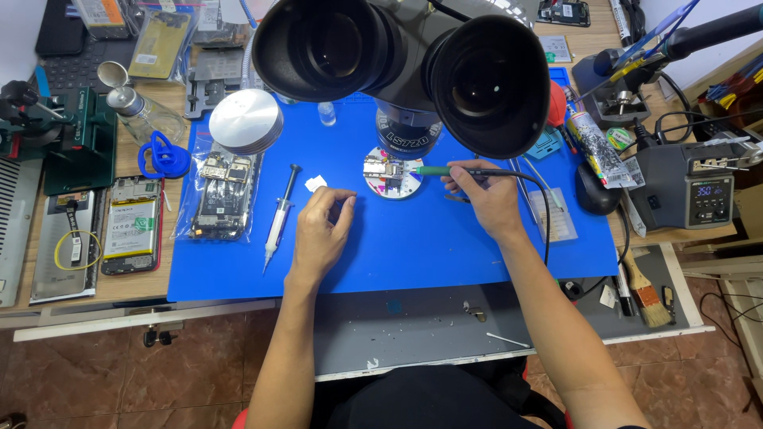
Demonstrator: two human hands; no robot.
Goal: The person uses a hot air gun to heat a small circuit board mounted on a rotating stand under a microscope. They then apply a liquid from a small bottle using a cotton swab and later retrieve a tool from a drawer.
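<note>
Microscope eyepieces (401, 67) above blue mat (397, 246)

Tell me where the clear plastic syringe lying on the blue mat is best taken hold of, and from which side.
Grip the clear plastic syringe at mid-barrel, coming from above with fingers across its width. It lies flat on the blue mat, slanted, plunger far, thin tip near. The left hand rests just beside it; the barrel is probably the thickest, safest part.

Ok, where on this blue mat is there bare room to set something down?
Bare blue mat lies along the near edge between left hand and right hand. Crowded around the syringe, bagged circuit boards and lit disc.
</note>
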